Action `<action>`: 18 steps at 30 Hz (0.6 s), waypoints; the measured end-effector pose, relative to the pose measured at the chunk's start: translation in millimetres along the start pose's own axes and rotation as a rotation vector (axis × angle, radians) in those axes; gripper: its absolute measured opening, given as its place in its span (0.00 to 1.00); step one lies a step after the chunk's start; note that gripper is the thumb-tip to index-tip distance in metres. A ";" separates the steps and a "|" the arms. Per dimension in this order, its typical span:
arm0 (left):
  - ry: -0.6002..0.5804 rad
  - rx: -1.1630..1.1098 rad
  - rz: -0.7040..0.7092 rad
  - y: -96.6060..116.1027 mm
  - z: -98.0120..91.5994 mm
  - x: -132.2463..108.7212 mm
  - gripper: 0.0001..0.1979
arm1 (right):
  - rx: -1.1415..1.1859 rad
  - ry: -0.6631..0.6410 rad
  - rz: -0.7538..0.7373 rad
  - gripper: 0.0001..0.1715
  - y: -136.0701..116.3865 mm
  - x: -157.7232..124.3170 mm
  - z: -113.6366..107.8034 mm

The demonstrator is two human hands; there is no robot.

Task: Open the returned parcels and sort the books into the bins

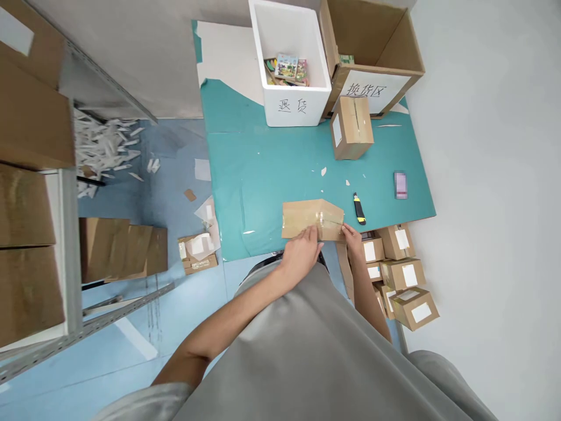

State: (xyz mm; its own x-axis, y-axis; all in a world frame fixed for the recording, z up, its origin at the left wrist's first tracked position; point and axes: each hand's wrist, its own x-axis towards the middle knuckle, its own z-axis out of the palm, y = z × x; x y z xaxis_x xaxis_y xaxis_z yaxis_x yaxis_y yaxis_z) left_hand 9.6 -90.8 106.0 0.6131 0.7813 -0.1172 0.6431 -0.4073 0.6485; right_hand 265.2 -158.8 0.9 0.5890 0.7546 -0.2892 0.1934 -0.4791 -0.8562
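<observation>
A flattened cardboard box (302, 217) with a strip of clear tape lies at the front edge of the teal table (280, 158). Across its near edge rests my left hand (301, 252), its fingers lying flat on the cardboard. My right hand (353, 241) pinches the box's right end between thumb and fingers. Just beyond that hand is a black and yellow utility knife (359, 210). Farther back on the table stands a closed, taped cardboard carton (352, 128) with a white label.
A white foam bin (295, 108) holding small colourful packs and a large open carton (372, 88) stand at the back. A phone (400, 185) lies at right. Labelled boxes (407, 275) are stacked below the table's right side. Shelving (72, 245) with cartons is at left.
</observation>
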 end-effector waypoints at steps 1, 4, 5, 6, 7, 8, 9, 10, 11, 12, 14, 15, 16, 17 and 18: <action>0.028 0.009 -0.078 -12.3 -4.2 -4.5 0.32 | 0.020 -0.001 0.030 0.40 -2.6 -2.0 5.9; 0.065 0.019 -0.355 -60.2 -14.2 -13.0 0.33 | 0.033 -0.046 0.052 0.38 -15.4 -9.7 31.2; 0.071 0.012 -0.437 -78.5 -16.2 -15.1 0.30 | 0.015 -0.071 0.031 0.37 -21.7 -13.4 40.6; 0.079 -0.002 -0.497 -96.8 -17.2 -17.5 0.28 | -0.017 -0.089 0.007 0.35 -29.3 -17.8 49.5; 0.089 -0.030 -0.544 -114.8 -17.2 -20.5 0.26 | -0.058 -0.099 -0.019 0.33 -38.2 -23.0 57.5; 0.110 -0.070 -0.578 -131.9 -16.3 -24.2 0.25 | -0.104 -0.106 -0.050 0.32 -48.4 -29.0 64.5; 0.146 -0.116 -0.612 -148.1 -14.7 -28.8 0.24 | -0.148 -0.116 -0.088 0.30 -59.8 -35.9 70.7; 0.190 -0.174 -0.651 -163.3 -12.8 -34.0 0.23 | -0.189 -0.131 -0.137 0.29 -72.3 -43.8 76.3; 0.238 -0.235 -0.694 -177.5 -10.8 -39.7 0.22 | -0.219 -0.165 -0.199 0.28 -85.4 -52.8 82.2; 0.283 -0.298 -0.743 -190.6 -9.3 -45.5 0.22 | -0.235 -0.215 -0.273 0.27 -98.7 -63.1 89.0; 0.338 -0.391 -0.813 -213.1 -8.0 -56.7 0.23 | -0.258 -0.353 -0.428 0.25 -124.1 -87.0 107.6; 0.351 -0.416 -0.831 -222.0 -8.3 -61.8 0.24 | -0.273 -0.441 -0.505 0.24 -135.3 -100.2 119.9; 0.358 -0.428 -0.834 -228.9 -9.1 -66.6 0.25 | -0.299 -0.533 -0.580 0.25 -145.3 -113.4 134.2; 0.359 -0.434 -0.820 -233.8 -10.3 -71.2 0.26 | -0.336 -0.617 -0.645 0.27 -154.0 -126.3 149.8; 0.358 -0.445 -0.796 -236.6 -11.7 -75.5 0.27 | -0.380 -0.688 -0.694 0.30 -161.6 -138.2 166.1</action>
State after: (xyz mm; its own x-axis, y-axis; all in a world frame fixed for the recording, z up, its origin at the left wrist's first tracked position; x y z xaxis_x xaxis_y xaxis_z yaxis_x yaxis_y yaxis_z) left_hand -194.2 -48.0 -29.8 -0.1480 0.8776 -0.4559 0.5315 0.4593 0.7117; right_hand 22.2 -111.2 108.1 -0.2960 0.9527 -0.0686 0.6217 0.1377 -0.7711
